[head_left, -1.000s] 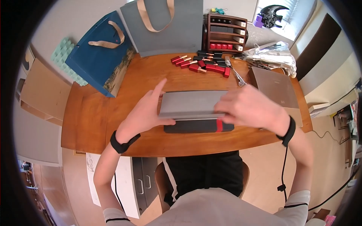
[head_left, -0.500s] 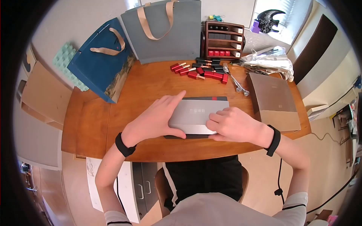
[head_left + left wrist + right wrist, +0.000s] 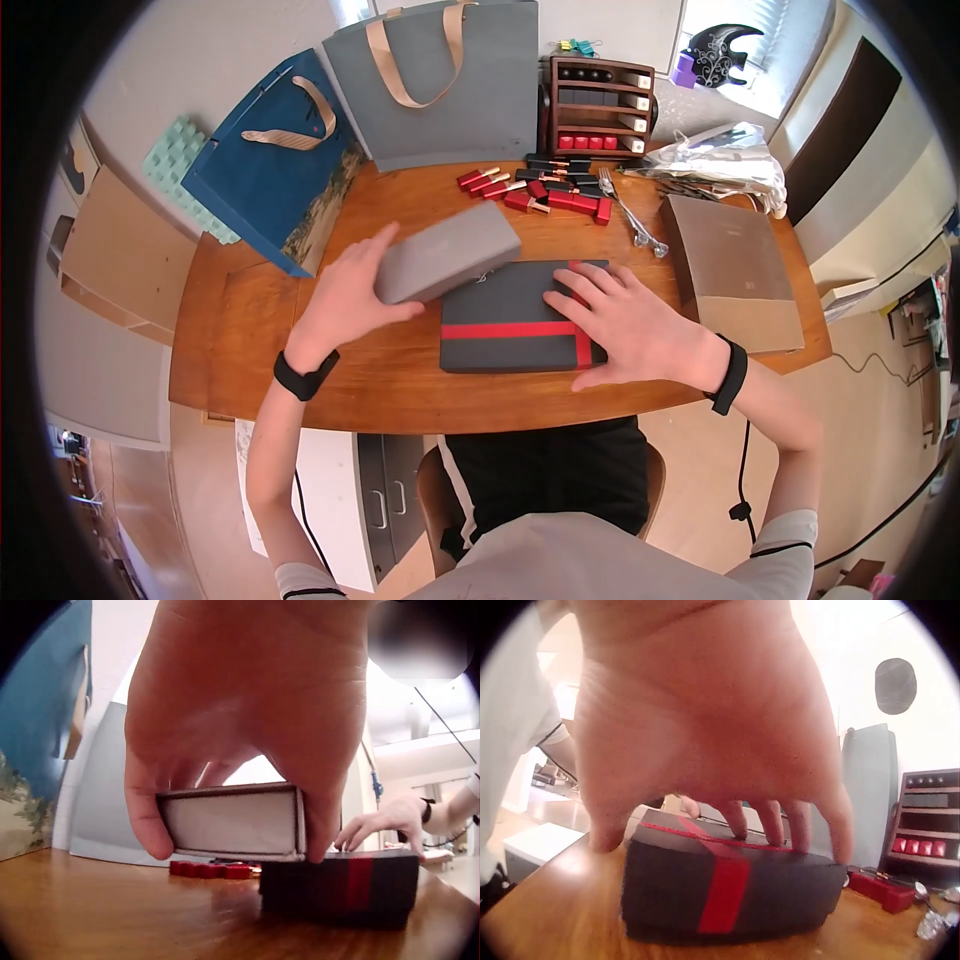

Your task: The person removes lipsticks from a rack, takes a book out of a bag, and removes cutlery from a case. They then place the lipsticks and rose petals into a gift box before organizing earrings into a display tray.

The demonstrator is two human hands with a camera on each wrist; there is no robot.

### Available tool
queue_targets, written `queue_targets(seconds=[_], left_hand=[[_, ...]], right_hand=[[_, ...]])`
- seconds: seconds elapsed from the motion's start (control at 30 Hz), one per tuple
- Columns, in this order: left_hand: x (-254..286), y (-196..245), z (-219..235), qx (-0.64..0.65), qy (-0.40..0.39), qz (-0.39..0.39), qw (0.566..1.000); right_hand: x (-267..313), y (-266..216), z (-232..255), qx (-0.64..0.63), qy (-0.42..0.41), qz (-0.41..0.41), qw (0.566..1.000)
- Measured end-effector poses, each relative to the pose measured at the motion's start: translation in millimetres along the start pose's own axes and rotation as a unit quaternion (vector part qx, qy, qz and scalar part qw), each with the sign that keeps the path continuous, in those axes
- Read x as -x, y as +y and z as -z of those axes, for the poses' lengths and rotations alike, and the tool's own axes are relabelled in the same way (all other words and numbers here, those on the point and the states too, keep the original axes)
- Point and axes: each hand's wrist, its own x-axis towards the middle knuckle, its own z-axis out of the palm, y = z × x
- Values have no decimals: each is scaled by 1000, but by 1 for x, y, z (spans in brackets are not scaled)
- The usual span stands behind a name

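Note:
My left hand point(image 3: 345, 295) grips a long grey box point(image 3: 450, 250) between thumb and fingers. The left wrist view shows its pale end panel point(image 3: 232, 821) framed by the fingers, raised above the tabletop. It is angled to the left and slightly overlaps the black box point(image 3: 500, 295) in the head view. That black box lies flat in front of me with crossing red ribbons point(image 3: 505, 330). Over its right end my right hand point(image 3: 640, 330) is spread, fingertips on the top and thumb beside the near edge.
Red lipsticks point(image 3: 575, 202) and black tubes lie at the back, near a fork point(image 3: 625, 205). Behind them stands a wooden rack point(image 3: 600, 105). A brown box point(image 3: 735, 260) is at right, below foil wrapping point(image 3: 720, 165). Grey point(image 3: 450, 120) and blue point(image 3: 265, 170) paper bags stand back left.
The grey box has gone from above the black box to the left in my left hand, now angled. My right hand has let go of it and come onto the black box.

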Motion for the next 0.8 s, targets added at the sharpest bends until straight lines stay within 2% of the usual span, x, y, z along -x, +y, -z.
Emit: queue_targets(seconds=[0.1, 0.13, 0.27, 0.37, 0.47, 0.57, 0.67, 0.73, 0.8], left_hand=[[1, -16, -1, 19, 19, 117, 993], [2, -45, -18, -75, 102, 33, 991], [-6, -43, -2, -31, 24, 186, 982], [-14, -42, 3, -21, -25, 252, 967], [-18, -44, 3, 47, -32, 298, 953], [-13, -74, -30, -80, 112, 191, 972], [-17, -60, -26, -158, 84, 157, 971], [-19, -44, -27, -33, 54, 66, 996], [-21, -12, -24, 95, -3, -10, 995]], right_hand=[[0, 1, 1, 34, -52, -28, 998], [-1, 0, 1, 27, -64, -34, 997], [-4, 2, -7, -19, -85, -46, 995], [-5, 5, -6, -44, -88, -47, 994], [-4, 8, -8, -40, -72, -37, 996], [-1, 8, -10, -44, -65, -33, 996], [-3, 8, -8, -42, -71, -34, 996], [-5, 7, -8, -32, -70, -28, 997], [-7, 7, -9, -17, -63, -19, 998]])
